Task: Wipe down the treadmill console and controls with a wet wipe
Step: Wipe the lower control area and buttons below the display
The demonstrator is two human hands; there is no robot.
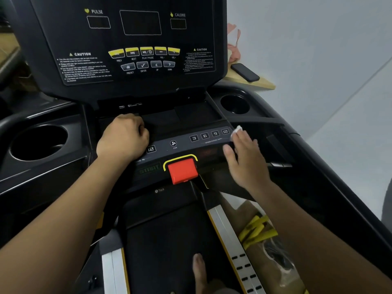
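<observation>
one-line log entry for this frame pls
step: wiping controls | right hand: flat on wet wipe, right end of button strip | left hand: fist resting on console tray | red safety key: untouched

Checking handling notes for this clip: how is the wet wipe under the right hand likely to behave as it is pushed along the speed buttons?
The wet wipe shows bunched beyond the right hand, so it is probably floppy and light. It will likely crumple rather than slide flat.
</observation>
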